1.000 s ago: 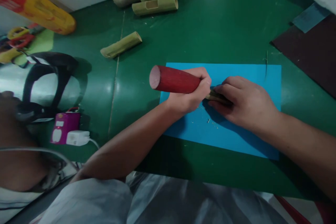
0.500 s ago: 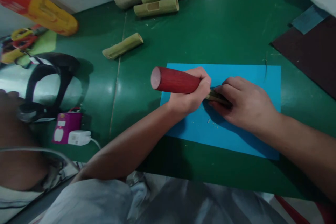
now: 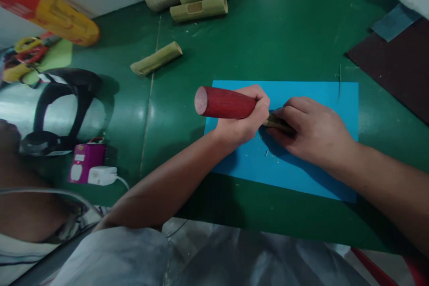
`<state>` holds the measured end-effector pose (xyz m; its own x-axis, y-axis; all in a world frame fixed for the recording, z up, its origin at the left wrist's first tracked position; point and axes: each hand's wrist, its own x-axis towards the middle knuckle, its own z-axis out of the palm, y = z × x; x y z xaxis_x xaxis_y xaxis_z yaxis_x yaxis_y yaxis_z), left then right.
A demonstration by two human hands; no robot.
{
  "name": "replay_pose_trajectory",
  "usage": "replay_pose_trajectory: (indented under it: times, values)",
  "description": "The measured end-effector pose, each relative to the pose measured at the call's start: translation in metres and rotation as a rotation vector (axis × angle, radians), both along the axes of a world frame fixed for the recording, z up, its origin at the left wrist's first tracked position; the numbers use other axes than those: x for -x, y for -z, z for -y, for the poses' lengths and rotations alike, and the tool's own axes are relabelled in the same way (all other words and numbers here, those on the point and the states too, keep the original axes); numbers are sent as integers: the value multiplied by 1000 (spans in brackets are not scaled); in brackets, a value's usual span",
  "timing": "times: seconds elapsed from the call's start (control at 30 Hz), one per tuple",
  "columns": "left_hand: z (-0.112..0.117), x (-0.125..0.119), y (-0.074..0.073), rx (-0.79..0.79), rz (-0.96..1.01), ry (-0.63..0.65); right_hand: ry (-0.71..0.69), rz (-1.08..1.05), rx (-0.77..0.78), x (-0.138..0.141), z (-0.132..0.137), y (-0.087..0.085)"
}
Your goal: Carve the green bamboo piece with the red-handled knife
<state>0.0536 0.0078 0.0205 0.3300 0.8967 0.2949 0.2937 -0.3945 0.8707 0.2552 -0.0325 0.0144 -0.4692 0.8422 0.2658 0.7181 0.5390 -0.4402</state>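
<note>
My left hand [image 3: 246, 116] is closed round a tool's thick red wooden handle [image 3: 224, 102], its flat butt end facing left. The tool's working end is hidden behind my fingers, so its kind does not show. With its fingers wrapped over the far end, my right hand [image 3: 311, 127] grips a short bamboo piece [image 3: 279, 124] low over the blue sheet [image 3: 301, 183]. The bamboo runs from beside my left fingers into my right palm, and much of it is covered. Small shavings [image 3: 273, 157] lie on the sheet below the hands.
Several cut bamboo tubes [image 3: 199, 9] lie at the back of the green table, and another bamboo tube [image 3: 157, 59] sits nearer. On the left are a black strap band [image 3: 80, 98], a purple box [image 3: 86, 161], a white plug [image 3: 102, 175] and another person's arm [image 3: 30, 183].
The butt of the red handle has shifted very slightly to the right. At the left edge the other person's arm has moved a little left. My right hand looks nearly still.
</note>
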Motion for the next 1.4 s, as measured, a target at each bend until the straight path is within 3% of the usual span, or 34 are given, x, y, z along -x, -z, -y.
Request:
replay_pose_trajectory:
  times: [0.47, 0.67, 0.9, 1.27, 1.4]
  values:
    - [-2, 0, 1, -50, 43, 64, -15, 7, -18, -1, -1, 0]
    - [-2, 2, -4, 27, 105, 113, -16, 2, -13, -1, -2, -1]
    - [0, -3, 0, 59, 165, -44, 5, 20, 2, 0, -1, -3]
    - [-1, -2, 4, -7, 24, -4, -1, 19, -17, -1, -2, 0]
    - [-2, -2, 5, -8, 62, 9, 1, 20, -23, -1, -1, 0]
